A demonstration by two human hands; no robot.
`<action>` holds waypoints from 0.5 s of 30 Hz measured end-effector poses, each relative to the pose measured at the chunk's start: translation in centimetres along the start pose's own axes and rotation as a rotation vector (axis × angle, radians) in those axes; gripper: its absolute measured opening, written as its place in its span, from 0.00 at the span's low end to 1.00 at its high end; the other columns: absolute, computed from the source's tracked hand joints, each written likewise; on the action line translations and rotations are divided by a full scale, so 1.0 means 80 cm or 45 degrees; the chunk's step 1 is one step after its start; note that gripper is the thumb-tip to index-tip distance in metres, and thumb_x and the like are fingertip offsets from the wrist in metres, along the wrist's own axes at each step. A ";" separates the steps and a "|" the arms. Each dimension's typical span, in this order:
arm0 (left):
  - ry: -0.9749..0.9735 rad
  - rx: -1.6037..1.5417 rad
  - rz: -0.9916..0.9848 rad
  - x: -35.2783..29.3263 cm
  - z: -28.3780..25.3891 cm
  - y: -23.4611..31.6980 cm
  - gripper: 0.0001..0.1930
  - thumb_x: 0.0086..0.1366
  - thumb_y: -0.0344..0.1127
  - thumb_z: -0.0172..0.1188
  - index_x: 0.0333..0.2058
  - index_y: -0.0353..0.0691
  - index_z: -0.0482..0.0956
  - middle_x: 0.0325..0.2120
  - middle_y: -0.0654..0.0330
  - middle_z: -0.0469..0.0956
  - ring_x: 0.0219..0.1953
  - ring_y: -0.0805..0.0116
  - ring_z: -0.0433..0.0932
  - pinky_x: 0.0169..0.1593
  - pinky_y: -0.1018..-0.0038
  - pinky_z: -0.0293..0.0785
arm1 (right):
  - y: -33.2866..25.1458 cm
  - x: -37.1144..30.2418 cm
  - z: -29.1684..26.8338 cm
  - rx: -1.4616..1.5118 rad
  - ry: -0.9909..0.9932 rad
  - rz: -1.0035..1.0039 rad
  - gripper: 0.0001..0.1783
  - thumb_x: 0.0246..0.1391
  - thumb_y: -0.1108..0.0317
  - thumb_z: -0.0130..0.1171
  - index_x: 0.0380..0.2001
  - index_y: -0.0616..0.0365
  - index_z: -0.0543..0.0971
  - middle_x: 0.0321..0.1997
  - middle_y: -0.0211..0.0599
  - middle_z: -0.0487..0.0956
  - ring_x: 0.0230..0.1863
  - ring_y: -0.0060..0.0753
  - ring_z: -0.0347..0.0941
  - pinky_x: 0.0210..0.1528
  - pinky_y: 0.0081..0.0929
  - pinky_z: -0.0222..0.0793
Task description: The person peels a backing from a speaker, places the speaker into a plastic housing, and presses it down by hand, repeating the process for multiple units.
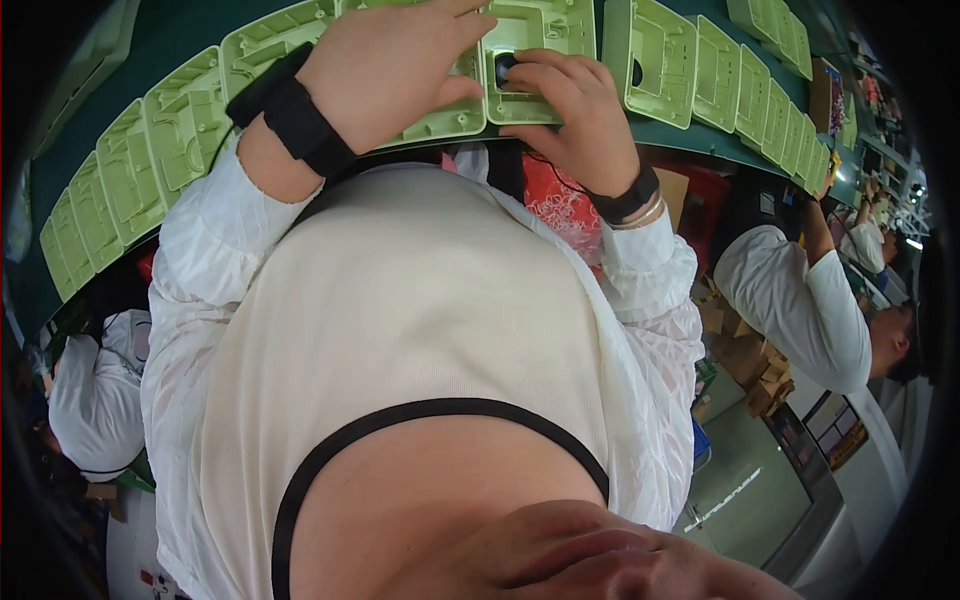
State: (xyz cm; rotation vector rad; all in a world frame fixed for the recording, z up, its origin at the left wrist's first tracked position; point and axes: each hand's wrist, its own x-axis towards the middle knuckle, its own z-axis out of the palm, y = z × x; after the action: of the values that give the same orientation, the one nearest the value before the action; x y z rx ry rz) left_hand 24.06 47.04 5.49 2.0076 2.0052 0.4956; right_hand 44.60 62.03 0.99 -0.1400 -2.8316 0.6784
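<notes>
In the pale-green plastic housing (555, 30), the right hand (566, 98), its pinch unclear, should press the small round black part (503, 67) evenly, the left hand (400, 62) spread nearby.

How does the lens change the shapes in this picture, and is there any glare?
In the head view, fisheye distortion bends the row of light-green trays into an arc, black fills the corners, and bright lights glare at far right; the distant background there is small and unclear.
</notes>
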 end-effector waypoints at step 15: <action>-0.082 -2.721 -0.091 -0.037 -0.019 -0.011 0.20 0.74 0.32 0.54 0.61 0.29 0.72 0.55 0.54 0.77 0.56 0.65 0.78 0.61 0.66 0.76 | -0.104 0.075 -0.037 0.147 0.633 -0.254 0.18 0.53 0.72 0.70 0.48 0.61 0.83 0.52 0.42 0.82 0.55 0.49 0.76 0.58 0.39 0.71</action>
State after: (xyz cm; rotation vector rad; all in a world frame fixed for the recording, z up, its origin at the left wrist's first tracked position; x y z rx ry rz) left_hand 22.63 44.04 6.32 0.4516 0.4449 1.4857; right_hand 39.13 56.77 8.53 -0.0035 -2.2900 0.6531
